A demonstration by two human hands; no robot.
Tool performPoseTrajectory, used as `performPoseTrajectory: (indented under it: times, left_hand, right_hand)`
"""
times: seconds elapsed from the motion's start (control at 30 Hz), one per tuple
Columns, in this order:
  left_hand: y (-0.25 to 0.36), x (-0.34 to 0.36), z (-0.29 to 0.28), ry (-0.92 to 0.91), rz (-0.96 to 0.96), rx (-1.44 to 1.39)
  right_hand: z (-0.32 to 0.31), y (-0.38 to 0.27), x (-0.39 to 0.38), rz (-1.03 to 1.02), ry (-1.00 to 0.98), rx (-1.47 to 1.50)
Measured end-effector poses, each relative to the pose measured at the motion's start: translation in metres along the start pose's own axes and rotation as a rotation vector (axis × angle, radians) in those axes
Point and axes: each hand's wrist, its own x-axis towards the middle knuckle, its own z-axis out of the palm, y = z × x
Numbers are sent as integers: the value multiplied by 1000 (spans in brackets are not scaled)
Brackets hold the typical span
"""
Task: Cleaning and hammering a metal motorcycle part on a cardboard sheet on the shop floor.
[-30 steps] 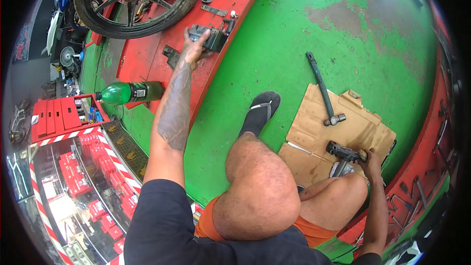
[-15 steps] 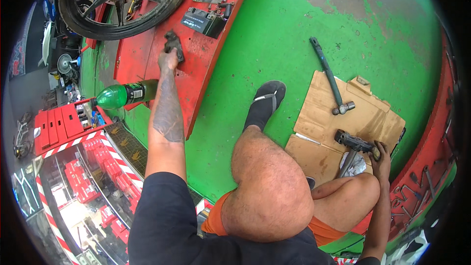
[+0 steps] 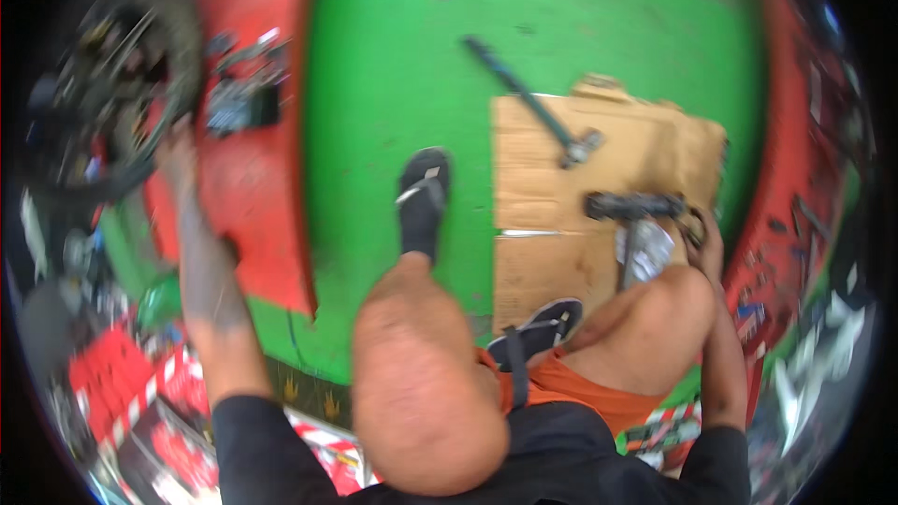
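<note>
Cardboard (image 3: 561,224), one flattened sheet, lies on the green floor (image 3: 393,65) at about three o'clock from the middle of the view. One hammer (image 3: 533,103) rests with its head on the sheet's upper edge and its long handle running off toward eleven o'clock onto the green paint. One dark metal part (image 3: 636,206), long and lumpy, lies across the sheet at its right side, with a crumpled silvery scrap (image 3: 647,257) just below it.

The right hand (image 3: 702,238) sits at the right end of that dark part, fingers curled about it, though blur hides how firm the hold is. The left hand (image 3: 176,154) reaches out to nine o'clock, at the edge of the red ramp (image 3: 253,224) and just beside one motorcycle wheel (image 3: 103,84); motion blur is heavy there and I cannot tell whether it is spread or closed, or whether it holds anything.

Two black sandals show: one (image 3: 423,201) on the foot planted on the green floor at the centre, one (image 3: 543,327) at six o'clock from the cardboard. One small dark component (image 3: 238,108) lies on the red ramp near twelve o'clock from the left hand. One green bottle (image 3: 161,304) shows blurred at the lower left.
</note>
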Motion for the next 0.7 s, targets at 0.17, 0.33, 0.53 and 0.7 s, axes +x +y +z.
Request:
performPoseTrajectory:
  times: [0.17, 0.33, 0.53, 0.7]
  left_hand:
    - [186, -62, -15, 325, 12, -317]
    - [387, -64, 87, -584, 825, -229]
    - [471, -19, 235, -786, 1481, -53]
    - [451, -24, 271, -589, 1560, -186]
  right_hand:
    - [38, 17, -59, 410, -121, 251]
    - [72, 2, -93, 606, -270, 425]
    - [53, -10, -72, 499, -418, 194]
    - [58, -41, -62, 679, -372, 45]
